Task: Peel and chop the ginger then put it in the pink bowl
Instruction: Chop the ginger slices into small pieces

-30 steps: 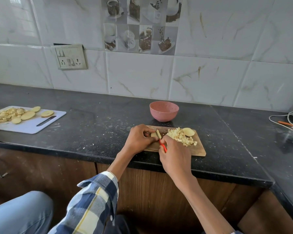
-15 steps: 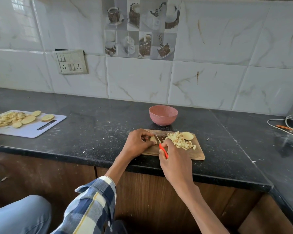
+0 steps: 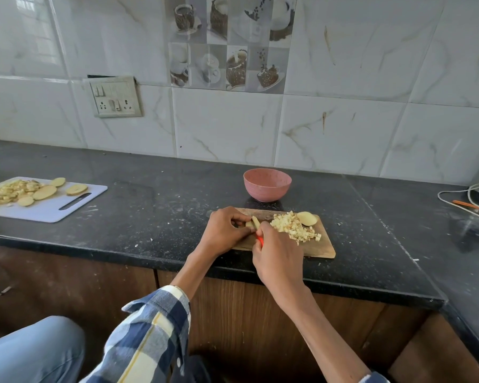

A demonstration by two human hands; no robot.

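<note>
Hands are chopping: left hand pinching ginger, right hand gripping knife; fingertips should be staying tucked back.

A pink bowl, black speckled countertop, white marbled tiles, and a blue-and-white checked sleeve.

Marbled wall tiles, black countertop

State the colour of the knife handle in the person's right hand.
Red-orange; a short stretch of the knife handle shows beside the right hand, seen in the head view.
</note>
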